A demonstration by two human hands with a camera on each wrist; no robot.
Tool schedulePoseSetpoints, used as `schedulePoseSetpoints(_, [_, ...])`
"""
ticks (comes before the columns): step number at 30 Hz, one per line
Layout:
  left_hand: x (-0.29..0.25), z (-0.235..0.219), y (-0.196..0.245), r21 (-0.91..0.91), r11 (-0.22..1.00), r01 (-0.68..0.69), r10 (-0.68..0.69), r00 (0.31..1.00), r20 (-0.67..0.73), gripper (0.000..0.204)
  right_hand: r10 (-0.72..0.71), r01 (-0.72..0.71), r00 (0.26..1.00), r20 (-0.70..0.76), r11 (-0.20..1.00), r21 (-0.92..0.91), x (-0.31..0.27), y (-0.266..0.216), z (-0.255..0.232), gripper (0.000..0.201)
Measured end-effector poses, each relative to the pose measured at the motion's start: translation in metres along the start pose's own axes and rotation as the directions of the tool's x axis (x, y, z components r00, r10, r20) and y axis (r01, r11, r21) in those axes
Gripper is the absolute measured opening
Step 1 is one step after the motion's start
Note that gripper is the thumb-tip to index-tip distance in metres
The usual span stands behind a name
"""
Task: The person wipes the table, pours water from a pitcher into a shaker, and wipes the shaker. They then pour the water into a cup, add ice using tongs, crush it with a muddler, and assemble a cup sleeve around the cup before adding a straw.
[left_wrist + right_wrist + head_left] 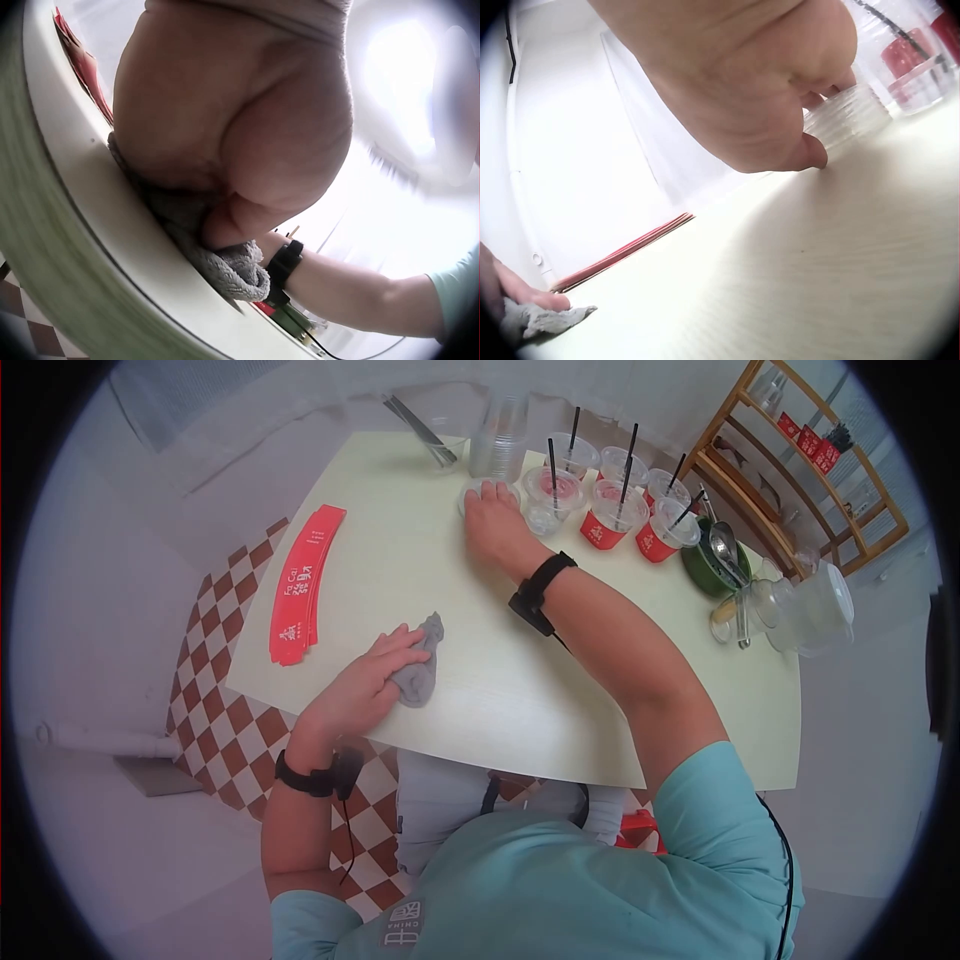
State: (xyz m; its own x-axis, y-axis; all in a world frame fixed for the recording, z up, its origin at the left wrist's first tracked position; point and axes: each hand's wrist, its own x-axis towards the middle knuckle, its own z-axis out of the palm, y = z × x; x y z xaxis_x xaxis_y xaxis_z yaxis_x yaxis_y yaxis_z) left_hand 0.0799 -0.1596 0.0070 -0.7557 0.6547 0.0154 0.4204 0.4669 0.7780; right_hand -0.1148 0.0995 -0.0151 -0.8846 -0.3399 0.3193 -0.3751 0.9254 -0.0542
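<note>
The left hand (pixel 362 682) lies on a grey cloth (pixel 418 678) near the table's front edge, its fingers extended over it. In the left wrist view, the thumb of that hand (pixel 240 112) touches the bunched cloth (pixel 232 274), and its other fingers are hidden. At the back of the table, the right hand (pixel 502 535) grips a low stack of clear plastic lids (pixel 847 116), which it partly covers in the head view. The right wrist view has the thumb of this hand (pixel 757 90) against the stack's side, close to the tabletop.
Red printed sleeves (pixel 305 585) lie at the left. Stacked clear cups (pixel 498 445) and metal straws (pixel 418 428) stand or lie at the back. Several lidded cups with black straws, including one (pixel 613 515), stand right of the right hand, near a green bowl (pixel 708 565) and pitcher (pixel 810 610).
</note>
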Motion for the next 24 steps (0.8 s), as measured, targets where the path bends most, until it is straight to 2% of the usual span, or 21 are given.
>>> schedulePoseSetpoints(2, [-0.001,0.000,0.001,0.030,0.999,-0.009,0.010,1.000,-0.022,0.058,0.008,-0.008,0.999,-0.034,1.000,-0.001,-0.005,-0.002,0.001,0.047])
schedulePoseSetpoints(3, [0.000,-0.002,0.001,0.028,1.000,-0.007,0.008,1.000,-0.022,0.058,-0.054,0.056,0.992,-0.113,0.998,0.008,-0.017,-0.007,-0.011,0.047])
schedulePoseSetpoints(4, [0.001,-0.005,0.001,0.145,0.989,0.012,-0.005,0.999,-0.050,0.054,-0.116,0.121,0.975,-0.191,0.993,0.013,-0.030,-0.011,-0.024,0.047])
schedulePoseSetpoints(5, [0.004,-0.009,0.000,0.258,0.965,0.032,-0.013,0.997,-0.075,0.050,-0.113,0.118,0.976,-0.184,0.993,0.015,-0.046,-0.014,-0.037,0.047])
schedulePoseSetpoints(6, [0.008,-0.014,0.000,0.252,0.967,0.031,-0.015,0.998,-0.068,0.050,-0.127,0.140,0.982,-0.139,0.986,0.095,-0.066,-0.015,-0.052,0.048])
schedulePoseSetpoints(7, [0.014,-0.023,-0.002,0.304,0.942,0.139,-0.099,0.985,-0.143,0.050,-0.142,0.157,0.985,-0.095,0.972,0.174,-0.085,-0.014,-0.066,0.049])
schedulePoseSetpoints(8, [0.022,-0.031,-0.007,0.348,0.905,0.245,-0.177,0.960,-0.215,0.050,-0.131,0.144,0.988,-0.086,0.974,0.173,-0.107,-0.013,-0.082,0.049])
schedulePoseSetpoints(10, [0.041,-0.044,-0.029,0.401,0.857,0.323,-0.238,0.939,-0.248,0.051,-0.086,0.019,0.983,0.160,0.925,0.381,-0.147,-0.003,-0.108,0.051])
schedulePoseSetpoints(12, [0.068,-0.049,-0.051,0.338,0.887,0.313,-0.242,0.941,-0.238,0.052,-0.052,-0.030,0.980,0.194,0.917,0.398,-0.186,0.016,-0.117,0.050])
schedulePoseSetpoints(14, [0.090,-0.046,-0.057,0.392,0.861,0.324,-0.271,0.944,-0.186,0.054,-0.021,-0.076,0.974,0.225,0.907,0.413,-0.219,0.033,-0.130,0.050])
schedulePoseSetpoints(16, [0.113,-0.025,-0.034,0.433,0.850,0.300,-0.272,0.954,-0.127,0.057,0.174,-0.242,0.967,0.184,0.850,0.468,-0.249,0.047,-0.146,0.047])
schedulePoseSetpoints(17, [0.124,-0.008,-0.029,0.474,0.847,0.243,-0.224,0.970,-0.095,0.058,0.184,-0.249,0.966,0.180,0.848,0.467,-0.262,0.053,-0.153,0.047])
schedulePoseSetpoints(19, [0.147,0.020,-0.003,0.510,0.846,0.152,-0.174,0.985,-0.005,0.059,0.402,-0.453,0.890,0.216,0.714,0.534,-0.286,0.060,-0.167,0.047])
schedulePoseSetpoints(20, [0.160,0.030,0.017,0.507,0.853,0.123,-0.169,0.984,0.047,0.060,0.407,-0.455,0.888,0.213,0.713,0.533,-0.298,0.063,-0.170,0.047])
schedulePoseSetpoints(22, [0.187,0.049,0.052,0.491,0.867,0.083,-0.170,0.976,0.137,0.057,0.486,-0.545,0.834,0.263,0.647,0.533,-0.317,0.066,-0.174,0.048])
schedulePoseSetpoints(24, [0.220,0.076,0.068,0.478,0.879,0.011,-0.125,0.970,0.207,0.054,0.480,-0.558,0.827,0.291,0.645,0.522,-0.332,0.069,-0.176,0.047])
